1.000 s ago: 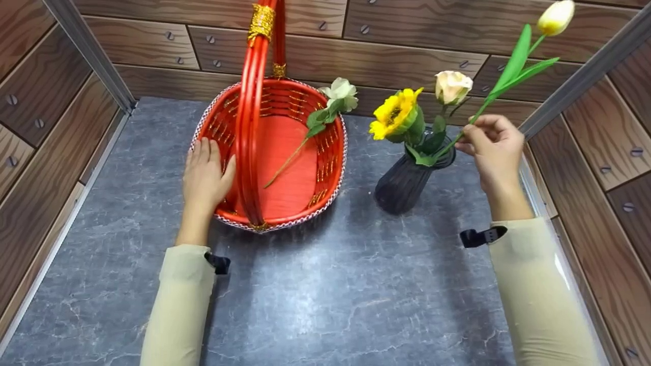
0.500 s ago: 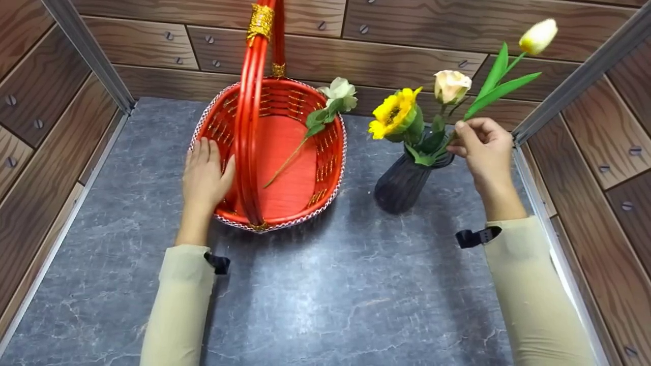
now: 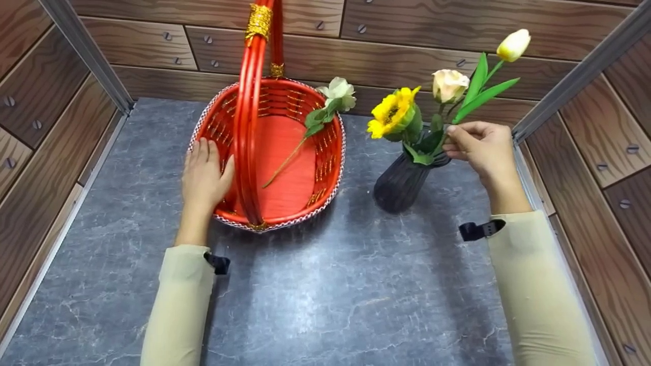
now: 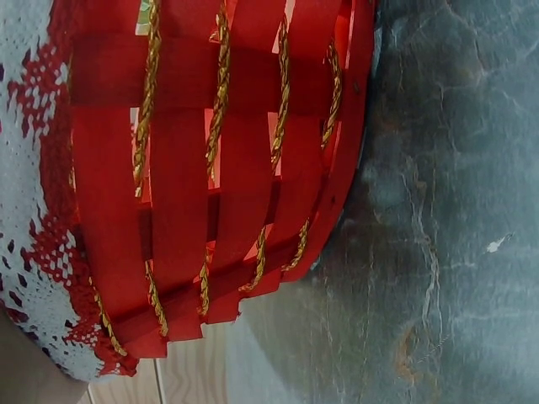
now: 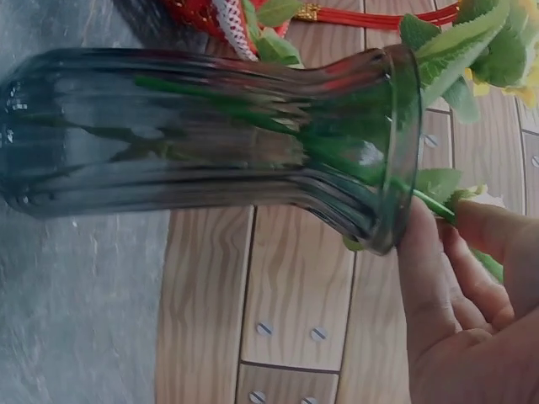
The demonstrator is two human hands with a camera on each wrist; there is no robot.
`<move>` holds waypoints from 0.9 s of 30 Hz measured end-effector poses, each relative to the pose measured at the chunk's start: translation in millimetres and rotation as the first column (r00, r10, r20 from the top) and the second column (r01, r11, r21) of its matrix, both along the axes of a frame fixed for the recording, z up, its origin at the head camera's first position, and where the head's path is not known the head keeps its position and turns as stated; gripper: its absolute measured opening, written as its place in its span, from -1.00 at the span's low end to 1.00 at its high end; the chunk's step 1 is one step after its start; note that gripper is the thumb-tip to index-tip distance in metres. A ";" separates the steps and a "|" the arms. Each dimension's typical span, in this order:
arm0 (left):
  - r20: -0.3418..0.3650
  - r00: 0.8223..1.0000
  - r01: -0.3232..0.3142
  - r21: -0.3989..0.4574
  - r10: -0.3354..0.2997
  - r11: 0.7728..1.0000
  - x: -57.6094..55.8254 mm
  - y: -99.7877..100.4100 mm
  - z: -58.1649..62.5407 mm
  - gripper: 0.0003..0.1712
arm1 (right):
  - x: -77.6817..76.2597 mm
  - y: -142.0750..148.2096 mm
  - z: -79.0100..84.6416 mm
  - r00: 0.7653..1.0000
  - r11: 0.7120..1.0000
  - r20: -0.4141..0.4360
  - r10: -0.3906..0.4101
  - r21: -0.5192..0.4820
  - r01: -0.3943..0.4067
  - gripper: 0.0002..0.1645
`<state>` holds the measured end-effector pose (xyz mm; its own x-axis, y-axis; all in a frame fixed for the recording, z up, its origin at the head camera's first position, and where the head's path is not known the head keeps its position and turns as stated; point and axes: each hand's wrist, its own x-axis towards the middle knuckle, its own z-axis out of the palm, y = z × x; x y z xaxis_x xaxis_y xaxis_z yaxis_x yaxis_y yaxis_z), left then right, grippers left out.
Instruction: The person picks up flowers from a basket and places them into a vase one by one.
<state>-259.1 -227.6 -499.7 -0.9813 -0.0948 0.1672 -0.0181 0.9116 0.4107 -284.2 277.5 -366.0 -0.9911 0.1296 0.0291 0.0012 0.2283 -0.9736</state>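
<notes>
My right hand [image 3: 485,152] pinches the green stem of a pale yellow tulip [image 3: 513,46] at the mouth of a dark ribbed glass vase [image 3: 399,188]. In the right wrist view the tulip's stem [image 5: 434,206] runs in past the rim, and its lower part shows through the glass of the vase [image 5: 227,189]. A sunflower [image 3: 390,114] and a cream rose [image 3: 450,85] also stand in the vase. My left hand [image 3: 203,175] rests on the left rim of a red woven basket [image 3: 290,188], fingers straight. The left wrist view shows only the basket's side [image 4: 177,194].
Inside the basket leans a white flower [image 3: 338,94], its head over the right rim. The basket's tall red handle [image 3: 249,101] arches above it. Wood-patterned walls [image 3: 407,56] enclose the grey marbled table [image 3: 325,284] at the back and sides.
The tulip has come left and its stem has slid deeper into the vase, so the bloom sits lower and nearer the rose. My right hand shifted slightly left with it; my left hand stayed still.
</notes>
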 end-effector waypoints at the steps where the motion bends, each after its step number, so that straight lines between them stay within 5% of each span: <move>1: -0.001 1.000 -0.001 0.000 0.001 1.000 0.1 0.2 -0.5 -0.13 | 0.6 1.1 1.0 1.000 0.999 0.006 -0.001 0.043 0.000 -0.66; 6: -0.010 1.000 0.002 0.000 -0.002 1.000 0.0 0.7 -0.3 -0.14 | 5.1 6.0 5.7 1.000 0.977 0.016 -0.011 0.213 0.008 -0.55; 13: 0.001 1.000 0.004 0.005 -0.004 1.000 0.0 1.1 1.6 -0.15 | 12.8 8.6 10.2 0.999 0.951 0.044 0.001 0.310 -0.014 -0.54; 27: 0.006 1.000 0.002 0.003 -0.002 1.000 0.2 0.5 1.5 -0.11 | 22.2 3.0 9.5 0.999 0.986 0.027 0.045 0.162 -0.049 -0.59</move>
<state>-258.9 -227.1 -498.3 -0.9825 -0.0938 0.1612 -0.0190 0.9102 0.4138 -262.1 280.4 -356.5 -0.9967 0.0785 0.0228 0.0091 0.3843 -0.9232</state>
